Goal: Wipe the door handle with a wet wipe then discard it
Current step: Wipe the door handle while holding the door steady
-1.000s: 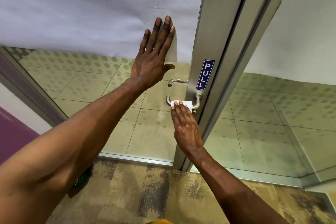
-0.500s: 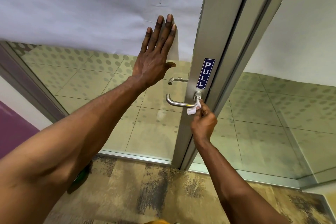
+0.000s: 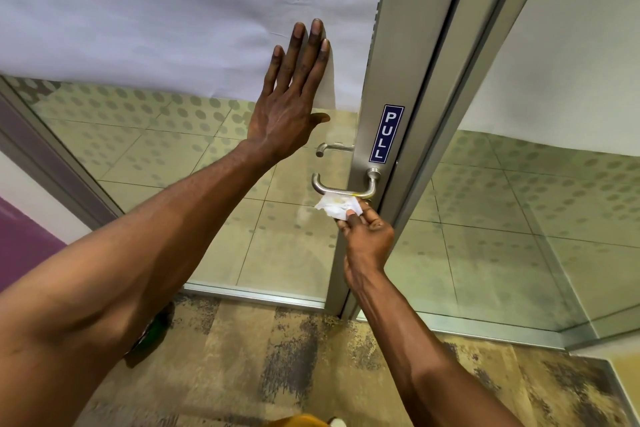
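A silver lever door handle (image 3: 341,188) sticks out from the metal stile of a glass door, just under a blue PULL sign (image 3: 386,133). My right hand (image 3: 367,236) pinches a crumpled white wet wipe (image 3: 336,207) against the underside of the handle bar, near its middle. My left hand (image 3: 294,97) lies flat on the glass above and left of the handle, with its fingers spread and nothing in it.
The door's metal frame (image 3: 412,87) runs up the middle, with a second glass panel (image 3: 519,236) to its right. A matching handle (image 3: 332,148) shows through the glass on the far side. Patterned carpet (image 3: 294,357) lies underfoot. A purple wall (image 3: 20,239) stands at the left.
My right hand has slid the wipe left from the handle's stem by the frame to the underside of the bar. One second ago it covered the bar from the front. My left hand has stayed put.
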